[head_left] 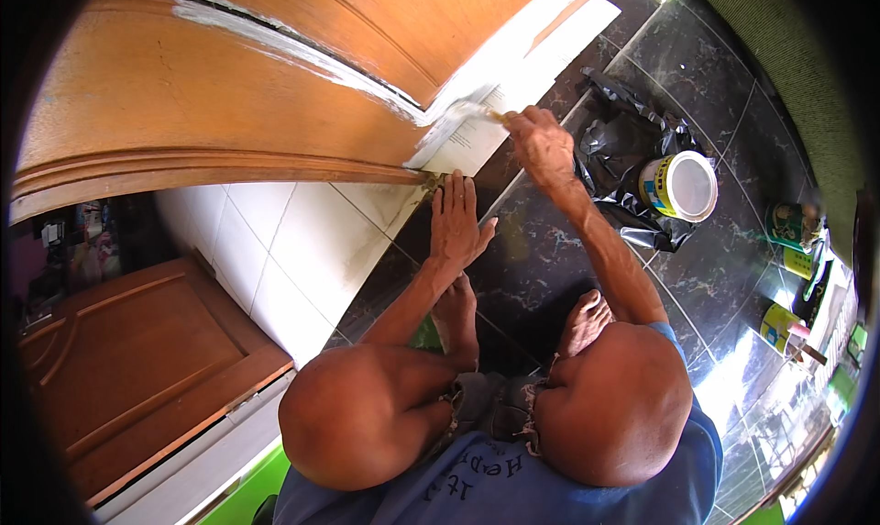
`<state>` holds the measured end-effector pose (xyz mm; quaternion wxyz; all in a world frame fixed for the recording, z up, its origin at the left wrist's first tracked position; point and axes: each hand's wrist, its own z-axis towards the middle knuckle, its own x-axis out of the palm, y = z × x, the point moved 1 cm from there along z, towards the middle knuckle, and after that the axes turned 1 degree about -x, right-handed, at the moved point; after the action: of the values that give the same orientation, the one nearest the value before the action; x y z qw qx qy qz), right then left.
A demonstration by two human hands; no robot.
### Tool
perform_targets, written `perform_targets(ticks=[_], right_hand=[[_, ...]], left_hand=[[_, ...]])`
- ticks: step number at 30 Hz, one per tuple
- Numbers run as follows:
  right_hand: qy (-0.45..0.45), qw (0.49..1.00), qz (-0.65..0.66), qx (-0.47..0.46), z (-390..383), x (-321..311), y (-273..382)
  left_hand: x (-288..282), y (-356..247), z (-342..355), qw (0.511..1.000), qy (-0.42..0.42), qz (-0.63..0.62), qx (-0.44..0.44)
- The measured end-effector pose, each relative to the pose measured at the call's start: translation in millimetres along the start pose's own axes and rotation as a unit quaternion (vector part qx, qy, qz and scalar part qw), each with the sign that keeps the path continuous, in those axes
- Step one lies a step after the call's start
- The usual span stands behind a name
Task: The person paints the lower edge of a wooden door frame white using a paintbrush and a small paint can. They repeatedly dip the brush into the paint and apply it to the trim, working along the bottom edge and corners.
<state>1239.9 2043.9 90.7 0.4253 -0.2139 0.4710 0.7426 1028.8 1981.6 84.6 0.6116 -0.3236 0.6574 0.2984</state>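
Tiles [713, 273], can [687, 187] near right hand [541, 146]

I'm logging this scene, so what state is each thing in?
Left hand: open, fingers extended
Right hand: closed on the brush
Brush: held, tip blurred
Wooden panelling: partly coated white
Paper: beside the panelling's edge
Black plastic: crumpled
Near can: upright; lid on or off unclear

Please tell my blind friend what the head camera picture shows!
A crouching person's right hand holds a small yellowish brush at white-streaked brown wooden panelling, over flat white printed paper; the left hand is at the paper's edge. To the right, a round white-and-yellow tub stands amid crumpled black plastic.
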Motion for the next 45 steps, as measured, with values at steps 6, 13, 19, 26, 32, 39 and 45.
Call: perform_targets(ticks=[6, 13, 19, 26, 32, 39, 45], right_hand=[[0.143, 0.971, 0.109, 0.159, -14, -36, 9], [0.335, 0.846, 0.391, 0.136, -25, -11, 1], [0.297, 0.929, 0.221, -0.014, -11, -4, 11], [0.161, 0.982, 0.091, 0.030, 6, -10, -18], [0.194, 0.973, 0.127, -0.010, -8, -31, 3], [0.275, 0.955, 0.079, -0.077, 1, -8, 24], [0.251, 0.960, 0.076, -0.095, 5, 10, 38]], left_hand=[[1, 1, -1, 0.999, -0.013, -0.052, -0.010], [6, -1, 2, 0.998, 0.027, -0.057, -0.021], [4, 0, 1, 1.000, -0.001, -0.020, 0.006], [2, -1, 2, 1.000, 0.012, -0.014, -0.001], [3, 1, -2, 1.000, 0.010, -0.017, -0.011], [2, 1, 0, 1.000, 0.017, -0.018, -0.012], [2, -1, 0, 0.999, 0.010, -0.027, -0.014]])
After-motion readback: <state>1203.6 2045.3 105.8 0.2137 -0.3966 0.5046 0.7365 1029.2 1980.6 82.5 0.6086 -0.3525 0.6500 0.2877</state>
